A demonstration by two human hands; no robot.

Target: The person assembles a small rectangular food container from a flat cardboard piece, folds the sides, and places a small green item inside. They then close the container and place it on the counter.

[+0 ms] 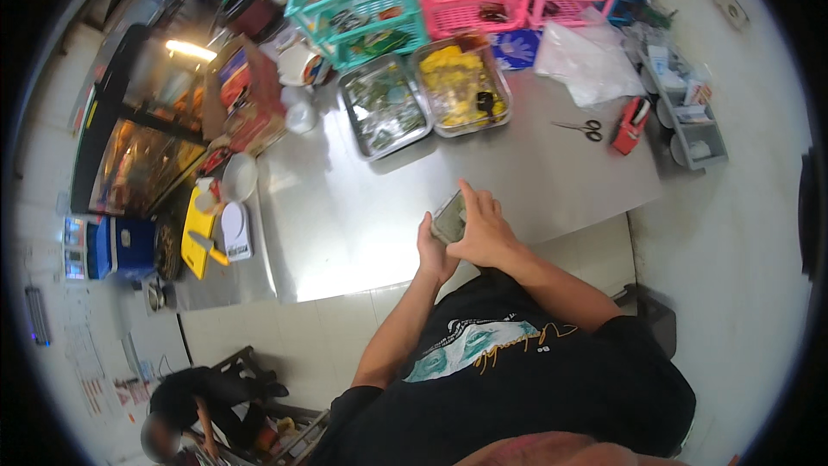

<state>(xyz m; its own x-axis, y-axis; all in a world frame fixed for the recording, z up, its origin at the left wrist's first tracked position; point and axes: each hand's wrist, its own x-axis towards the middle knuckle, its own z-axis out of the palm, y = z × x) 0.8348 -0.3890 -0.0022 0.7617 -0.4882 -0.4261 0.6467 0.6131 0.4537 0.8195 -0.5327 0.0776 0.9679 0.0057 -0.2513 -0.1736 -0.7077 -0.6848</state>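
A small, block-shaped, grey-green packet (pixel 449 219) is held in front of my chest, near the front edge of the steel table (pixel 345 233). My left hand (pixel 434 252) grips it from the left and below, thumb along its side. From the right, my right hand (pixel 485 231) closes over it, the fingers hiding part of its top. What is inside it I cannot make out. Beyond my hands sit two metal trays: one with green-and-clear packets (pixel 385 108), the other with yellow pieces (pixel 461 86).
Pink (pixel 470 13) and teal baskets (pixel 358 13) line the back. Scissors (pixel 591 129), a red tool (pixel 631 127) and clear plastic bags (pixel 586 65) lie to the right. At left are a white scale (pixel 235 229), a knife (pixel 207 246) on a yellow board (pixel 195 220) and a glass display case (pixel 147 138). Another person (pixel 198 406) sits lower left.
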